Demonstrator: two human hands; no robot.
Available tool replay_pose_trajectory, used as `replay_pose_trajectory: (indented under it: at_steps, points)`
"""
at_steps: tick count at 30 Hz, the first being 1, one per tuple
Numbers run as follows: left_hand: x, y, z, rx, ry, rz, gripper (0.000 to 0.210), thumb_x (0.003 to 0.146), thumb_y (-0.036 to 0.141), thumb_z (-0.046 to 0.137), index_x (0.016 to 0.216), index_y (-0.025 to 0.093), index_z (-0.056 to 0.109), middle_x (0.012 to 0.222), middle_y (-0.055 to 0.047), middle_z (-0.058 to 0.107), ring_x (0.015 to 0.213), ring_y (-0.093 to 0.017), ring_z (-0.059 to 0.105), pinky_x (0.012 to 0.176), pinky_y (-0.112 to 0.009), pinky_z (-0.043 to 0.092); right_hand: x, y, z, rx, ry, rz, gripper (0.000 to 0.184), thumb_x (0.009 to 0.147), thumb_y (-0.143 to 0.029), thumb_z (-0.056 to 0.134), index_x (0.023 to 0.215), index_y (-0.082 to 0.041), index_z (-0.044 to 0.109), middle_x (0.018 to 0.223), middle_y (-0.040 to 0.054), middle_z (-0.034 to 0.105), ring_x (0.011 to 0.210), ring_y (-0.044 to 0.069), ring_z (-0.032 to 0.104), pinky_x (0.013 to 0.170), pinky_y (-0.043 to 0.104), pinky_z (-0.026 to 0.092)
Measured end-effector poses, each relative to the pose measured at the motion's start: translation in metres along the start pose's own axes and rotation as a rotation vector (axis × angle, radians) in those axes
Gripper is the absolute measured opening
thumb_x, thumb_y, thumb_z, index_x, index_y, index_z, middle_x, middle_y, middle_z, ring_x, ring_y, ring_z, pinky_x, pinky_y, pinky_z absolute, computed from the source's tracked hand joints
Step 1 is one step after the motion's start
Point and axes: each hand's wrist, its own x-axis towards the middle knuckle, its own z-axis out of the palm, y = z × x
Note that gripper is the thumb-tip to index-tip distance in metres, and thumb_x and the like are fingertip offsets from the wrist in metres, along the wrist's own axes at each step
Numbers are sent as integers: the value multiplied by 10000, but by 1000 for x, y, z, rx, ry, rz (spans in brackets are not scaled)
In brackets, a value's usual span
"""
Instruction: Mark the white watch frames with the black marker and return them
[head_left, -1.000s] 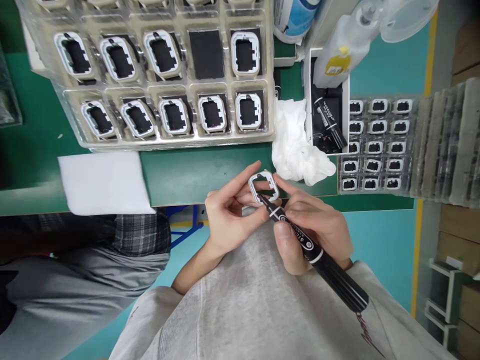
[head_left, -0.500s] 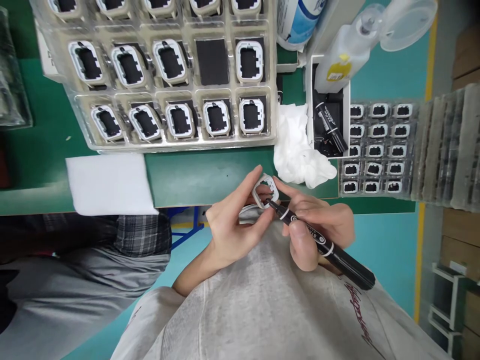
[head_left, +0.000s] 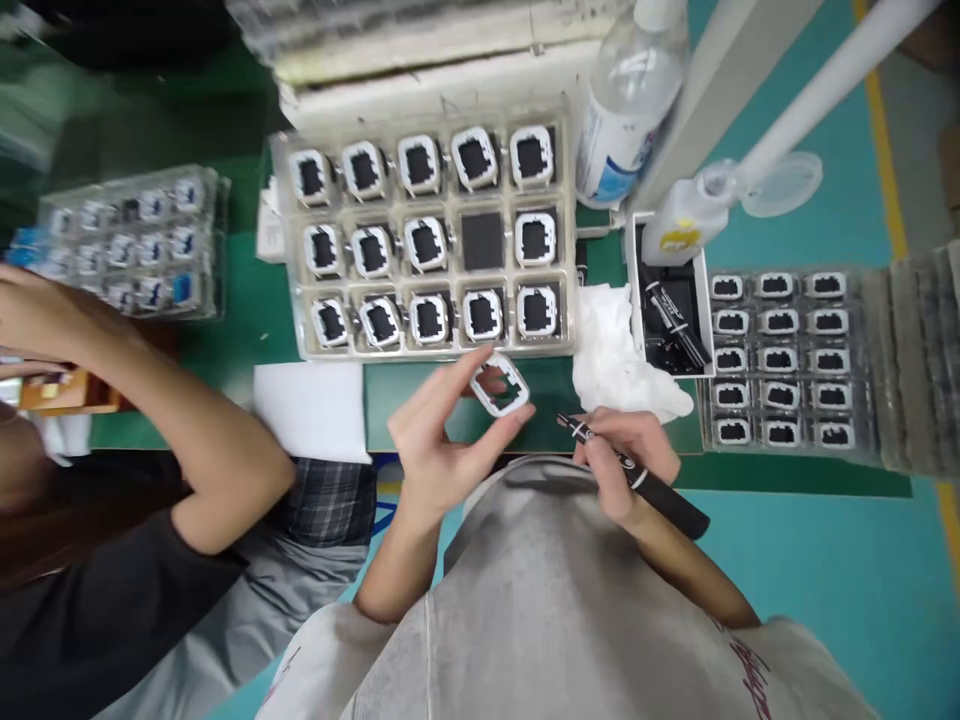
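My left hand (head_left: 450, 430) pinches a white, rounded-square plastic frame (head_left: 517, 400) by its edges, just in front of the clear plastic tray (head_left: 562, 345). Similar white frames fill the tray's compartments, apart from one that shows only its black pad (head_left: 481, 241). My right hand (head_left: 626, 455) is closed around a black marker pen (head_left: 671, 505). The pen's tip is bare, points up and left, and stands apart from the frame.
A white cloth (head_left: 611, 350) lies right of the tray beside a white box (head_left: 706, 330) holding markers. Bottles (head_left: 630, 110) stand behind. More filled trays (head_left: 780, 360) are at the right. White foam sheet (head_left: 311, 410) lies left, near a co-worker's arm (head_left: 202, 430).
My left hand has moved left and up toward the tray with the frame. The marker's tip has come away from the frame. My view has shifted, bringing a co-worker into sight.
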Motion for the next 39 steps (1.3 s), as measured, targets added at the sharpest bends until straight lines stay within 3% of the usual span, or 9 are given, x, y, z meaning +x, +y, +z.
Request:
replay_pose_trajectory:
  at_steps: [3,7,13,17,20,24,28,34,39]
  points:
    - [45,-23,-16,189,5,140,490,1192,534,959,1609,294,869,1245,-62,829,981,-230,825,994,-423,762,13,1,-6,-52,-31,15,100,1249,-402,809,1256,-303,798,887,-13,866,630,191,779,605,341,655]
    - [97,-52,-21,339,-114,202,580,1253,663,807,1716,313,792,1399,-152,744,1308,-378,783,1151,-550,717,39,-1,-10,-103,-88,15,97,1237,-349,809,1157,-294,810,835,-32,871,608,172,781,598,310,596]
    - [146,-74,-10,539,-368,185,574,1288,467,683,1800,208,711,1514,-238,710,1443,-493,683,1301,-710,620,48,0,-11,-151,-126,-68,97,1171,-341,822,1083,-302,832,800,-31,857,624,195,812,618,323,613]
    - [157,-62,-5,536,-419,172,587,1311,371,604,1862,176,656,1495,-214,750,1411,-441,687,1287,-647,626,40,4,-15,-175,-78,-115,92,1179,-294,798,1097,-297,840,879,-9,894,607,183,799,606,313,618]
    - [162,-45,6,553,-431,228,504,1331,335,592,1769,131,732,1475,-216,777,1385,-407,692,1261,-604,629,36,10,-19,-195,-31,-127,81,1178,-288,806,1117,-287,860,956,22,931,604,182,797,583,307,626]
    - [181,-22,28,619,-613,314,334,1297,350,734,1489,120,880,1509,-237,785,1462,-431,692,1257,-593,630,36,18,-27,-228,-37,-129,91,1164,-319,851,1088,-281,881,878,10,903,599,190,799,536,289,611]
    - [208,-9,42,693,-740,335,337,1264,350,811,1457,94,914,1549,-255,791,1536,-455,696,1264,-581,627,34,28,-33,-235,-38,-131,151,1164,-402,875,1079,-279,892,844,21,891,608,220,811,541,313,652]
    - [216,-1,42,778,-762,486,272,1248,158,701,1372,94,935,1411,-240,864,1479,-408,761,1147,-491,623,27,33,-27,-211,59,-32,187,1163,-495,908,1108,-316,911,918,45,909,683,269,842,677,405,756]
    - [218,-7,39,794,-773,531,272,1176,82,751,1395,90,913,1475,-241,852,1482,-398,771,1127,-470,630,26,28,-19,-192,87,-27,184,1170,-501,897,1081,-340,896,844,29,858,655,285,818,627,410,728]
